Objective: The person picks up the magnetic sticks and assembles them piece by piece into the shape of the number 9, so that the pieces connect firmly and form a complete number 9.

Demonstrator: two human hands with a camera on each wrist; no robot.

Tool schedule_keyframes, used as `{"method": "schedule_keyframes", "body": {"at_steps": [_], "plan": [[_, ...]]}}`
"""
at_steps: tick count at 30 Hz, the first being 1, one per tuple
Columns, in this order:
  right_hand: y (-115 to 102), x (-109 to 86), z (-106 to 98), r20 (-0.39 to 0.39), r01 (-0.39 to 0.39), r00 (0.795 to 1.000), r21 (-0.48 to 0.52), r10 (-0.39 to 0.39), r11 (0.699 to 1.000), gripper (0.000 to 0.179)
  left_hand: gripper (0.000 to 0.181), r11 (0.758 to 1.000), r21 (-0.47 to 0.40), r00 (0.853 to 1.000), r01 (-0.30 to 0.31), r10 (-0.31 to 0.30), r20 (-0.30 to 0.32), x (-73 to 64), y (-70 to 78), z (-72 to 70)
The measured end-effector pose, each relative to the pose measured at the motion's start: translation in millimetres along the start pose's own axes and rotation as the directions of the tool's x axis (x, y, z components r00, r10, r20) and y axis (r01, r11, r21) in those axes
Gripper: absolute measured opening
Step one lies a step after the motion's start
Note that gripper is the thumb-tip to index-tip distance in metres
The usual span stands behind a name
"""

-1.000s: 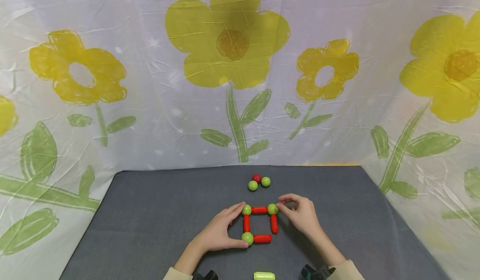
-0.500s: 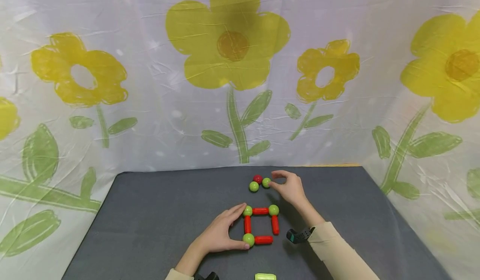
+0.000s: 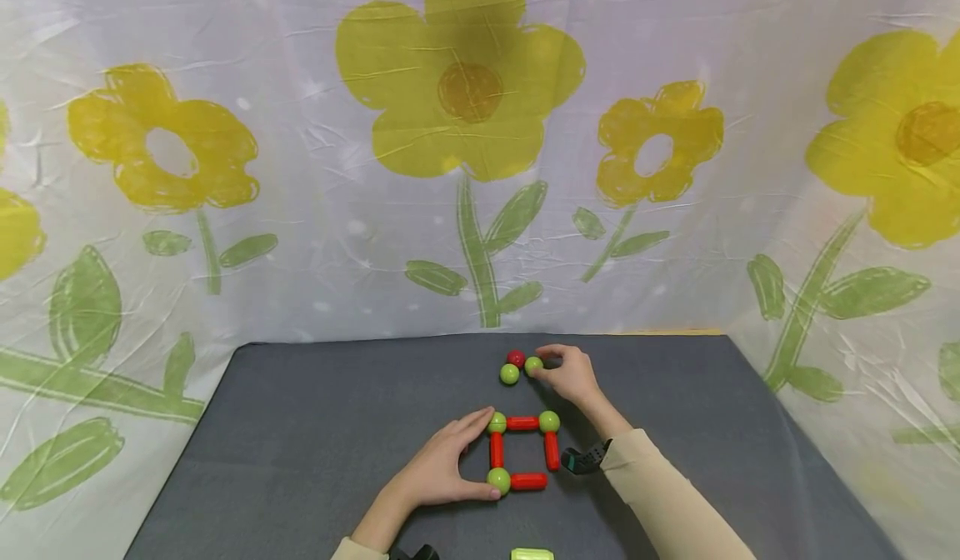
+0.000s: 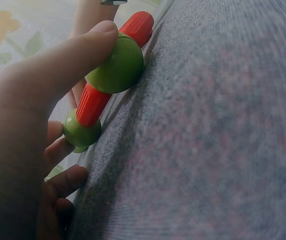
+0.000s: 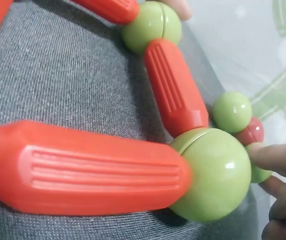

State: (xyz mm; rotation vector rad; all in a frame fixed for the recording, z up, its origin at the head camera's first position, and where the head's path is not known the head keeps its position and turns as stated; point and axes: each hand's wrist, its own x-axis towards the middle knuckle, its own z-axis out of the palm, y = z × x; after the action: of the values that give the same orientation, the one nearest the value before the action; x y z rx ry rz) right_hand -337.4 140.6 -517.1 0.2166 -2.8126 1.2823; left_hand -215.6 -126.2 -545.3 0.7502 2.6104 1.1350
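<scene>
1. Nearest me, a light-green block [image 3: 532, 554] lies on the tabletop [image 3: 300, 460], cut off by the bottom edge of my head view.
2. Then the left hand [image 3: 442, 464], thumb and fingers spread wide apart: the thumb touches the near left ball [image 3: 498, 482], the fingertips the far left ball [image 3: 497, 422], with the left rod [image 3: 497, 450] between them.
3. The near rod [image 3: 528, 482] and right rod [image 3: 552, 452] end apart from each other, with no ball where they would meet. I read that as the one unfinished corner.
4. Behind, the far rod [image 3: 522, 422] joins the far left ball to the far right ball [image 3: 550, 422].
5. Farther off, the right hand [image 3: 572, 375] pinches a loose green ball [image 3: 534, 366]; I can't tell whether it is lifted. A second ago this hand was at the far right ball, so I judge work has shifted from joining to collecting.
6. Beside it sit another green ball [image 3: 509, 374] and a red ball [image 3: 516, 359].
</scene>
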Motion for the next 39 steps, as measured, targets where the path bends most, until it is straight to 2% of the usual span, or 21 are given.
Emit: {"method": "schedule_keyframes", "body": {"at_steps": [12,20,24,28,35,39], "plan": [[-2.0,-2.8,1.7,0.004,0.011,1.0,0.004,-0.011,1.0,0.035,0.11,1.0,0.009,1.0,-0.017,0.017,-0.004,0.7,-0.5,0.6],[-7.9,-19.1,-9.8,-0.028,0.04,0.999,0.037,-0.039,0.999,0.037,0.11,1.0,0.01,1.0,-0.018,0.018,-0.006,0.1,-1.9,1.0],[-11.6,-37.0,-18.2,-0.037,0.067,0.997,0.068,-0.065,0.995,0.038,0.111,1.0,0.013,1.0,-0.016,0.016,-0.004,0.4,-2.4,1.1],[-10.9,-63.3,-25.9,-0.008,0.077,0.997,0.144,-0.077,0.987,0.037,0.111,1.0,0.007,1.0,-0.015,0.015,-0.006,1.0,-1.6,1.6],[3.7,-113.8,-37.0,0.027,0.003,1.0,0.29,-0.011,0.957,0.042,0.111,1.0,-0.006,1.0,-0.013,0.013,0.002,0.9,-0.7,1.9],[16.2,-136.2,-40.9,0.08,-0.005,0.997,0.335,-0.023,0.942,0.042,0.111,1.0,-0.008,1.0,-0.01,0.01,-0.001,0.5,-1.7,1.2]]}}
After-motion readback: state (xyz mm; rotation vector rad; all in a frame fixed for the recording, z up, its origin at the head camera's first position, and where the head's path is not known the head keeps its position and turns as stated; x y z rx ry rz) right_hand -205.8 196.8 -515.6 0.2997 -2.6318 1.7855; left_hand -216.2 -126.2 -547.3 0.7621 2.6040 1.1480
